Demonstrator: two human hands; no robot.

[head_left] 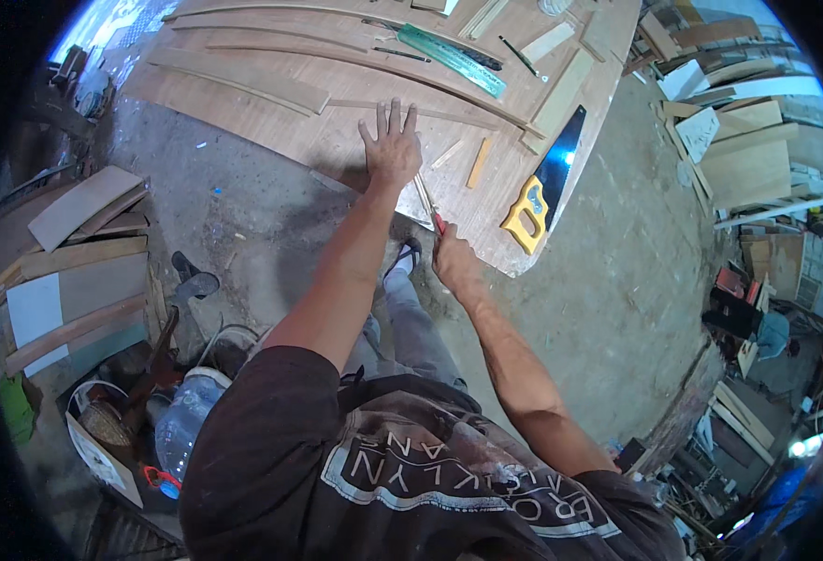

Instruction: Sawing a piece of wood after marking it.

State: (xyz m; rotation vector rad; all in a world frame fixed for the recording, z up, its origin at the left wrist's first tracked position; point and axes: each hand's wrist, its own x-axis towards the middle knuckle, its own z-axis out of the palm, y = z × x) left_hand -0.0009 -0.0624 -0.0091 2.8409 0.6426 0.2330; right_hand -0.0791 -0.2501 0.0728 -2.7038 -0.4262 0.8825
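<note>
My left hand (393, 150) lies flat on the wooden board (318, 145), its fingers spread and pointing away from me. Closed round the red handle of a slim tool (440, 222) is my right hand (458, 262), at the board's near edge. A narrow, pale part runs from that handle toward my left wrist; its exact kind is too small to tell. A light-coloured flat piece (413, 206) shows at the edge beside the tool. Just right of my left hand lie a short orange-brown wood strip (478, 163) and a thinner sliver (448, 154).
A handsaw (527, 213) with a yellow handle lies at the board's right edge. Long wood strips (243, 79), a green transparent ruler-like piece (452, 61) and pencils (519, 56) lie farther back. Wood offcuts (84, 206) are stacked left; a large clear bottle (187, 421) stands lower left.
</note>
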